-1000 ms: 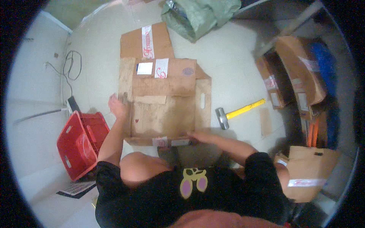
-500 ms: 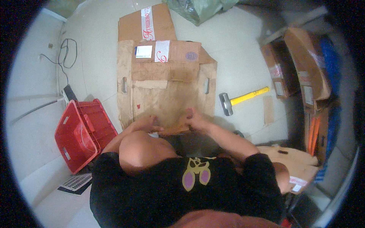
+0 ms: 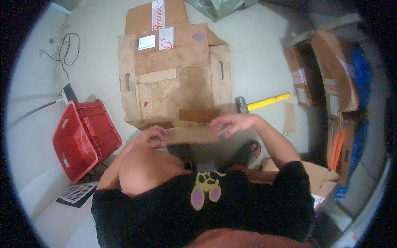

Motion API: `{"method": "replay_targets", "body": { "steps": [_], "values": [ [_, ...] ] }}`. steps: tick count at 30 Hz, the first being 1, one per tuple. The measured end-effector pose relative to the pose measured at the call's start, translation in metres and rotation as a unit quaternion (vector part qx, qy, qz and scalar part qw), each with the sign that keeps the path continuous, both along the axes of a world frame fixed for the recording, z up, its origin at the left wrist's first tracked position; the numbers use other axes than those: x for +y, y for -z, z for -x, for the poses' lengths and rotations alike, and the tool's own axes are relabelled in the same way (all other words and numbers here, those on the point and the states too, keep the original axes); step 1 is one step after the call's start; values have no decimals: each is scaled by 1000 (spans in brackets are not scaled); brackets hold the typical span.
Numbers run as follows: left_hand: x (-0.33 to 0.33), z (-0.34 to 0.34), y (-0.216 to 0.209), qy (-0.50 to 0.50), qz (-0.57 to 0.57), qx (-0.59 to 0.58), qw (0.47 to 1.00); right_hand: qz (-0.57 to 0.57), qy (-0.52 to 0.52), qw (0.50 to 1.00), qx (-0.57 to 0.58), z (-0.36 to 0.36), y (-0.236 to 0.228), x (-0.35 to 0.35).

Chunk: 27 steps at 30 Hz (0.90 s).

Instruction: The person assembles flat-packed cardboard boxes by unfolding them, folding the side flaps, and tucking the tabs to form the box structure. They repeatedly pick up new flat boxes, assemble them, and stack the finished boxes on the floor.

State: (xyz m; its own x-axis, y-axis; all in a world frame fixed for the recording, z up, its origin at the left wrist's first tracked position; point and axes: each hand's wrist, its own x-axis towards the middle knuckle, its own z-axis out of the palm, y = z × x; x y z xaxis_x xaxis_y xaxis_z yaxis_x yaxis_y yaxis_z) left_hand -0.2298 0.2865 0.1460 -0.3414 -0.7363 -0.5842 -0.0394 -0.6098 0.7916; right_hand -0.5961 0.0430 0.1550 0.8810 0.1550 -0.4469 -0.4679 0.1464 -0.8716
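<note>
A flattened cardboard sheet (image 3: 165, 97), stained dark in the middle, lies on the floor in front of me. It has hand slots near its left and right sides. Along its near edge a narrow cardboard flap (image 3: 192, 135) is raised toward me, slightly blurred. My left hand (image 3: 155, 136) is at the flap's left end, its fingers bent round the edge. At the other end, my right hand (image 3: 231, 123) is spread, with the fingertips by the flap's corner. A brown strip (image 3: 199, 114) shows just beyond the flap.
A yellow-handled sledgehammer (image 3: 264, 102) lies right of the sheet, its head near my right hand. A red plastic crate (image 3: 74, 140) stands tilted on the left, below a black cable (image 3: 68, 49). Cardboard boxes (image 3: 335, 78) line the right side. Green plastic (image 3: 217, 8) lies at the far edge.
My right hand has moved right and its fingers have spread. My left hand has shifted slightly left. The flap now stands out between my hands, and the sheet appears higher in view.
</note>
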Motion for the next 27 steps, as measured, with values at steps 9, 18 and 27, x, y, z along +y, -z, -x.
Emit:
{"method": "replay_targets", "body": {
  "steps": [9,18,27],
  "values": [
    [4,42,58,163,169,-256,938,390,347,852,48,-97,95,-38],
    [-76,19,72,141,229,-377,886,-117,631,762,89,-198,122,-140],
    [-21,72,93,99,121,-241,958,26,532,835,140,-199,44,-172]
  ]
}}
